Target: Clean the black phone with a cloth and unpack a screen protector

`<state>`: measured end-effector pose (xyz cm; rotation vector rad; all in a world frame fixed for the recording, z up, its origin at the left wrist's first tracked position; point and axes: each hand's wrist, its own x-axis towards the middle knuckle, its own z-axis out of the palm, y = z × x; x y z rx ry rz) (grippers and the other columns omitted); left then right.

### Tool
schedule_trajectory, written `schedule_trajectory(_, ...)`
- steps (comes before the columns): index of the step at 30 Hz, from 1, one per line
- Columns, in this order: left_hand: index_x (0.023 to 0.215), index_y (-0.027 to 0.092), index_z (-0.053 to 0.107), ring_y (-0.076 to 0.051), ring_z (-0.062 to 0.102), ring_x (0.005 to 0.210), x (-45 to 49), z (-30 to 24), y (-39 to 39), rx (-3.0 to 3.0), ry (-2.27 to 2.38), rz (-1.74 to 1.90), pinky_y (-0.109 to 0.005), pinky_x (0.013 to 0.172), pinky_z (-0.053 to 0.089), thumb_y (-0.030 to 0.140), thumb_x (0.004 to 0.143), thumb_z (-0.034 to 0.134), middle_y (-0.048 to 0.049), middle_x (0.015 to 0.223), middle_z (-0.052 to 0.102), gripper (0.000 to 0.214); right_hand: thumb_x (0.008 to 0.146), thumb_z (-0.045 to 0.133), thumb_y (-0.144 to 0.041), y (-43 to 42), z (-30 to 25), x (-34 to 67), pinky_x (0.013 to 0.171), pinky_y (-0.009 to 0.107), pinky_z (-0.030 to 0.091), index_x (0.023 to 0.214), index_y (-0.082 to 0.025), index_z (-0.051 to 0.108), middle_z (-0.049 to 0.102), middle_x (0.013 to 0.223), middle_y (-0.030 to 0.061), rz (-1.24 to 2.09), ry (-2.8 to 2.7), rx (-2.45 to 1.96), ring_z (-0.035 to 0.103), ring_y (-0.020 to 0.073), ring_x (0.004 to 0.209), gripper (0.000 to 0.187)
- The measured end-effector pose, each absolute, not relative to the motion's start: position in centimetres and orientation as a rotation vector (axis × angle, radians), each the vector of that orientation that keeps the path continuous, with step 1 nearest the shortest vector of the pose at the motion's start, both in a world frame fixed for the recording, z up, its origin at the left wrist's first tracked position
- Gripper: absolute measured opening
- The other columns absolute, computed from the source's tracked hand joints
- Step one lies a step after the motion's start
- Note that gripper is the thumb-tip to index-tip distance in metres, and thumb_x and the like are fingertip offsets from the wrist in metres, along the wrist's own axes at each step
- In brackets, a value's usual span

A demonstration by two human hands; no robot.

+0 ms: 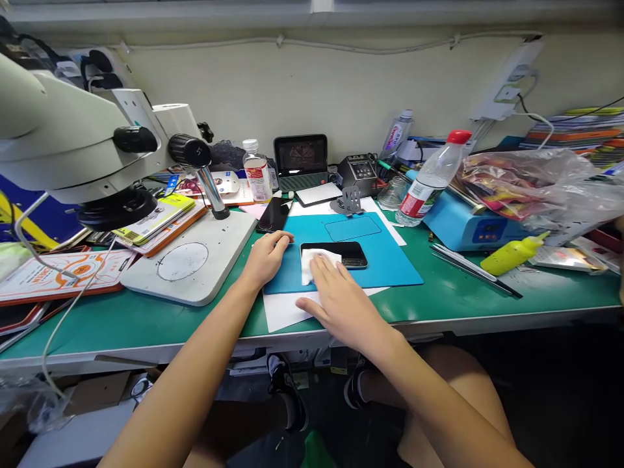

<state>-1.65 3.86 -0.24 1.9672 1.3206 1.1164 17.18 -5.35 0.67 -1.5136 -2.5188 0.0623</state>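
A black phone point(347, 253) lies screen up on a blue work mat point(390, 260) on the green bench. My right hand point(336, 296) lies flat with its fingers stretched out, pressing a white wipe point(312, 263) onto the phone's left end. My left hand point(266, 257) rests on the mat's left edge, fingers curled down, touching the phone's left end; nothing shows in it.
A microscope point(97, 156) on a white base point(190, 263) stands at the left. A second dark phone point(273, 214), a clear bottle with a red cap point(431, 179), a yellow squeeze bottle point(511, 255), a blue heater box point(468, 224) and tweezers point(472, 268) surround the mat.
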Motion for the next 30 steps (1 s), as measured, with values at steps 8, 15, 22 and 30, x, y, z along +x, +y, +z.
schedule_trajectory(8,0.098,0.022,0.069,-0.022,0.065,0.099,-1.8,-0.2,3.8,1.977,1.333,1.114,-0.035,0.093,0.047,0.031,0.096,0.043,-0.003,0.102,0.074,0.027,0.098,0.033,-0.062,-0.6,1.6,15.6,0.12,0.053,0.021,0.148,0.004,0.038,0.038,0.155,0.0263,0.019,-2.465,-1.706,0.032,0.0352,0.147,0.083)
schedule_trajectory(15,0.097,0.023,0.069,-0.023,0.064,0.101,-1.6,0.1,3.5,2.022,1.34,1.095,-0.036,0.093,0.046,0.03,0.095,0.044,-0.0026,0.103,0.074,0.026,0.097,0.033,-0.063,-5.3,1.4,15.9,0.12,0.053,0.021,0.149,0.002,0.037,0.035,0.157,0.0252,-0.038,-2.527,-1.638,0.029,0.0342,0.148,0.083)
schedule_trajectory(22,0.097,0.023,0.069,-0.023,0.063,0.1,-1.6,0.0,3.5,2.047,1.344,1.061,-0.036,0.091,0.047,0.031,0.094,0.045,-0.0032,0.103,0.074,0.026,0.097,0.032,-0.064,-2.9,1.9,14.9,0.118,0.056,0.024,0.148,-0.001,0.04,0.039,0.155,0.0252,0.037,-2.52,-1.624,0.031,0.0341,0.147,0.081)
schedule_trajectory(30,0.099,0.023,0.068,-0.023,0.064,0.102,-1.6,-0.1,3.3,2.028,1.349,1.063,-0.037,0.091,0.047,0.032,0.094,0.046,-0.0034,0.105,0.074,0.025,0.098,0.027,-0.064,-5.3,1.5,17.5,0.12,0.053,0.022,0.149,-0.005,0.04,0.035,0.158,0.021,0.084,-2.519,-1.562,0.03,0.03,0.148,0.079)
